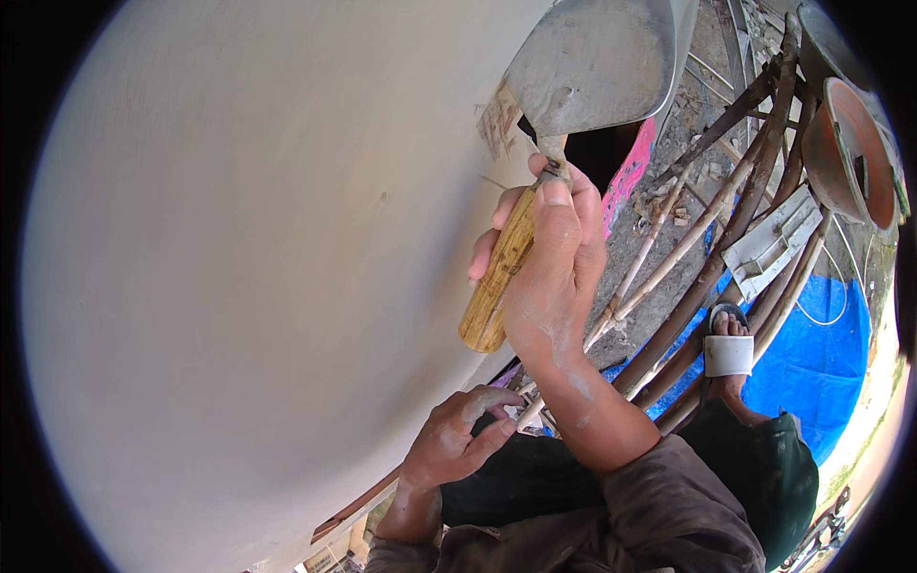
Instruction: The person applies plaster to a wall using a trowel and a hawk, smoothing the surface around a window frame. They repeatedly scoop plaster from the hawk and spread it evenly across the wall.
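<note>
My right hand is wrapped round the yellowish wooden handle of a trowel. The trowel's broad grey blade points away from me, smeared with plaster, close beside the pale wall. Lower down, my left hand is near the wall's lower edge, fingers curved and thumb apart from them. I see nothing clearly held in it. Both hands carry whitish smears. A brown rough patch shows on the wall just left of the blade.
On my right, several wooden poles form a scaffold, with my sandalled foot on them. A white plastering float lies across the poles. Beyond it is an orange-brown basin. A blue tarp covers ground below; rubble lies farther off.
</note>
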Motion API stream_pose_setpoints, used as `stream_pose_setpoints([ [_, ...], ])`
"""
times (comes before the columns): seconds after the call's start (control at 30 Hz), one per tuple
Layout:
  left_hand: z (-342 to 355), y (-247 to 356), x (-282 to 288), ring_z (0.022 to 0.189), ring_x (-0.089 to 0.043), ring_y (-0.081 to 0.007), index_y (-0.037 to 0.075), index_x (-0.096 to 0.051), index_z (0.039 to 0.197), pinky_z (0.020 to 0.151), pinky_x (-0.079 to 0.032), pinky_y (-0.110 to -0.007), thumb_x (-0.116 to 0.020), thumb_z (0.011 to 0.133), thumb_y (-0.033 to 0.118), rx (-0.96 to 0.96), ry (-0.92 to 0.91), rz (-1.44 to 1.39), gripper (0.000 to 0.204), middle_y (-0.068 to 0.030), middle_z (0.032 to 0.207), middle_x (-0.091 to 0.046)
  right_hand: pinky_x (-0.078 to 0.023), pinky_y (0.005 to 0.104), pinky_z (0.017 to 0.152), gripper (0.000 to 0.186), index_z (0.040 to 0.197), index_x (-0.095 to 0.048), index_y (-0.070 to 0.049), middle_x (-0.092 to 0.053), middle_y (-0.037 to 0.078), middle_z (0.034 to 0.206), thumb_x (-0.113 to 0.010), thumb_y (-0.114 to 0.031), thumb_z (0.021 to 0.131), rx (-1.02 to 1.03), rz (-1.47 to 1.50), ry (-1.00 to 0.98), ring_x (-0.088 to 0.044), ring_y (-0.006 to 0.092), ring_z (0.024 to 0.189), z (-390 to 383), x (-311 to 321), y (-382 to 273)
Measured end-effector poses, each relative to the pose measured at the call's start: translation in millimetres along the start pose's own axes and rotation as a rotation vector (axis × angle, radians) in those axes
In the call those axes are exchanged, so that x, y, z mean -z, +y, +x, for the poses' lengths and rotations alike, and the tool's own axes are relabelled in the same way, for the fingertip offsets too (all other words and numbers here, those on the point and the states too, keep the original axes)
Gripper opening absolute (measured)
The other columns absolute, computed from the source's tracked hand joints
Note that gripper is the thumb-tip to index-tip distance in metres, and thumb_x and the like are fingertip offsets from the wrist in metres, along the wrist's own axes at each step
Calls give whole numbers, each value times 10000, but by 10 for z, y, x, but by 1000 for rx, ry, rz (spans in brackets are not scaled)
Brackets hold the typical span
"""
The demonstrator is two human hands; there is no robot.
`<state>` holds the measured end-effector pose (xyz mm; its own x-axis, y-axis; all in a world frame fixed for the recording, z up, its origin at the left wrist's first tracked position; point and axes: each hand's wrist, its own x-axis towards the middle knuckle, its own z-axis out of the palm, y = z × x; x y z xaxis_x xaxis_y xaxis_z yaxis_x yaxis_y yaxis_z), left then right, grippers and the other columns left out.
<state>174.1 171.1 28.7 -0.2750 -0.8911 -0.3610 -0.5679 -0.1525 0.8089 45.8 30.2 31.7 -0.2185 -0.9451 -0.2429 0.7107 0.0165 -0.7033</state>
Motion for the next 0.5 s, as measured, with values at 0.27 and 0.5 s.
stream_pose_setpoints([
  [0.27, 21, -11, 2, 864, -662, -340, 30, -647, 1061, 781, -511, -390, -606, 903, 115, 53, -7, 134, 184, -164, 930, -686, -449, 271, 470, 364, 1238, -412, -13, -524, 95, 817, -357, -312, 1038, 11, 34, -5, -530, 157, 502, -247, -27, 166],
  [0.5, 35, -81, -9, 821, -675, -287, 11, -618, 1103, 738, -520, -374, -558, 942, 151, 40, -32, 177, 222, -155, 931, -688, -450, 256, 494, 356, 1263, -376, 13, -523, 80, 835, -389, -262, 1039, 7, 102, -13, -526, 124, 540, -202, 185, 109],
])
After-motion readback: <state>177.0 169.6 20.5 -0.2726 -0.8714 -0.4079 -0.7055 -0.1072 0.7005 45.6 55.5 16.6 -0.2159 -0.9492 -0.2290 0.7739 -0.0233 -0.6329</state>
